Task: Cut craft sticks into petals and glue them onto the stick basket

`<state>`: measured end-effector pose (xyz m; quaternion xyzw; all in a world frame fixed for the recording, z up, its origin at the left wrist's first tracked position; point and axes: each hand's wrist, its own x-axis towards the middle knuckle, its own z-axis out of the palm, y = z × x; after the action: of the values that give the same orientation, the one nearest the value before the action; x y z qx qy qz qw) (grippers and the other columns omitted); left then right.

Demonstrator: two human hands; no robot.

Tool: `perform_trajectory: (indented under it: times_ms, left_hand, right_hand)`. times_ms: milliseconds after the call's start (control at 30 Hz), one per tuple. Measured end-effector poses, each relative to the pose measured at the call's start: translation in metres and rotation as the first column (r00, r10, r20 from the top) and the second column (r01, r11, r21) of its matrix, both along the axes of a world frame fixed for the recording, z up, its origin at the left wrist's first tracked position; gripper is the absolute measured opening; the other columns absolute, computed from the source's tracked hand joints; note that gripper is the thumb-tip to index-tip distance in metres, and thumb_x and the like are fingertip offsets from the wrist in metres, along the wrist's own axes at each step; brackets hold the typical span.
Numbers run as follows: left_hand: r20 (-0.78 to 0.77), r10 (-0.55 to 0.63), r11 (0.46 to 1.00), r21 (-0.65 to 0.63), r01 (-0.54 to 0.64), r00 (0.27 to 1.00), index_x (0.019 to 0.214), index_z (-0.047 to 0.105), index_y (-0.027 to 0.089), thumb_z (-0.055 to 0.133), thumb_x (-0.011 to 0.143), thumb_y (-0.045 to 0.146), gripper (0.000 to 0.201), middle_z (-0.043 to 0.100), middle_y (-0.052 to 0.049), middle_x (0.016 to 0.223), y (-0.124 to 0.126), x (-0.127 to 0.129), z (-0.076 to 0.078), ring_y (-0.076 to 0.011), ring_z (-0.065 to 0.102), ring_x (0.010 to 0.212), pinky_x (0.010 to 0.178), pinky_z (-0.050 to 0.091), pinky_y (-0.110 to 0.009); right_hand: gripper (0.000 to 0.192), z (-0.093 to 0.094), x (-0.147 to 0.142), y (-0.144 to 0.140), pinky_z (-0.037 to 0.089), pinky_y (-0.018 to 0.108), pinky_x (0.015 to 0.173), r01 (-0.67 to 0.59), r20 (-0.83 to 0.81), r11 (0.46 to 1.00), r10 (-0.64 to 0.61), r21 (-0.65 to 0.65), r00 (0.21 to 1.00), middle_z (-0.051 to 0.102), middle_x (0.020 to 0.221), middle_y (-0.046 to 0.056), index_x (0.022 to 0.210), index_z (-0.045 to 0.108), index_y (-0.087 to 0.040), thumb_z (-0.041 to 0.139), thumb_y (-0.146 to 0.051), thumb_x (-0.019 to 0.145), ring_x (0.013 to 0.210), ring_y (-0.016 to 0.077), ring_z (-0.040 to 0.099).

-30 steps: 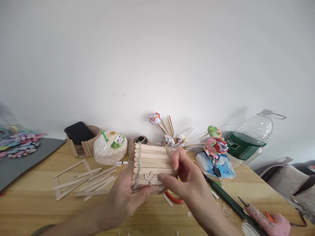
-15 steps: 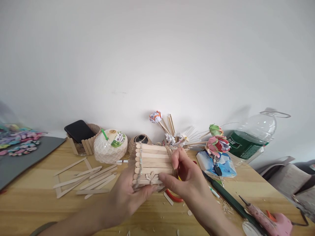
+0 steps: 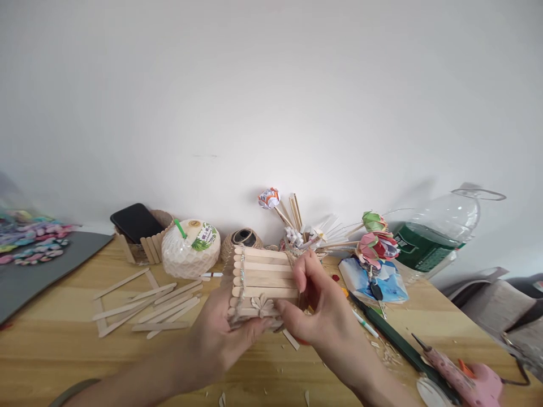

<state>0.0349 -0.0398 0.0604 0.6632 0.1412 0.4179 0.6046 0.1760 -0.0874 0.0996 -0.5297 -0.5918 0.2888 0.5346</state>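
Your left hand (image 3: 220,339) and right hand (image 3: 322,316) together hold a small box of pale wooden craft sticks (image 3: 262,285) above the middle of the light wooden desk (image 3: 55,350). The left fingers are wrapped under and around the box's lower left side; the right thumb and fingers (image 3: 302,272) pinch its right edge. A strip of small beads runs down the box's left side, and a flat wooden flower sits on its lower front. Loose pale craft sticks (image 3: 148,308) lie scattered on the desk to the left. Behind the box stand a white netted coconut with a green straw (image 3: 190,249), a ball of brown twine (image 3: 241,240) and folded paper flowers on thin sticks (image 3: 373,240). A clear plastic bottle with a green label (image 3: 432,234) lies at the right; a pink glue gun (image 3: 466,379) rests at the near right.
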Motion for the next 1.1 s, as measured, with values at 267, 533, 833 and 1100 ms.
perform_trajectory:
  times_ms: [267,533,833,1100]
  left_hand:
    - [-0.024,-0.023,0.999,0.028,0.024,0.999,0.123,0.055,0.023,0.059,0.079,0.016,0.044,0.061,-0.006,0.122,0.004,-0.003,0.001,-0.0258,0.056,0.111,0.097,0.045,-0.034]
    - [0.001,-0.08,0.997,-0.009,0.08,0.997,0.122,0.054,0.022,0.056,0.083,0.017,0.04,0.058,-0.006,0.125,0.003,0.0,0.006,-0.0238,0.053,0.115,0.097,0.044,-0.033]
    - [-0.02,-0.049,0.996,0.068,0.05,0.999,0.124,0.051,0.026,0.053,0.083,0.014,0.043,0.058,-0.003,0.126,0.005,0.0,0.002,-0.0213,0.053,0.116,0.098,0.044,-0.031]
    - [-0.037,-0.01,0.989,0.148,0.015,0.999,0.125,0.051,0.025,0.054,0.08,0.01,0.047,0.06,-0.006,0.123,0.003,0.001,0.002,-0.0254,0.05,0.119,0.099,0.044,-0.036]
  right_hand:
    - [0.018,0.004,0.006,-0.001,0.023,0.02,0.044,-0.058,-0.09,0.996,0.051,-0.074,0.995,0.028,0.067,-0.006,0.065,0.031,-0.023,0.043,-0.012,0.058,0.055,0.0103,0.025]
    - [0.019,0.001,0.004,0.001,0.027,0.021,0.047,0.015,0.024,1.0,-0.015,0.02,1.0,0.034,0.074,-0.003,0.067,0.034,-0.023,0.048,-0.014,0.058,0.063,0.0129,0.033]
    - [0.027,0.009,0.003,0.0,0.027,0.019,0.048,-0.155,-0.238,0.975,0.114,-0.162,0.964,0.03,0.068,-0.007,0.067,0.031,-0.022,0.056,-0.014,0.063,0.056,0.0086,0.028]
    - [0.022,0.005,0.005,0.002,0.024,0.019,0.044,-0.09,-0.125,0.985,0.071,-0.15,0.99,0.029,0.07,-0.007,0.064,0.03,-0.022,0.048,-0.01,0.057,0.056,0.0085,0.027]
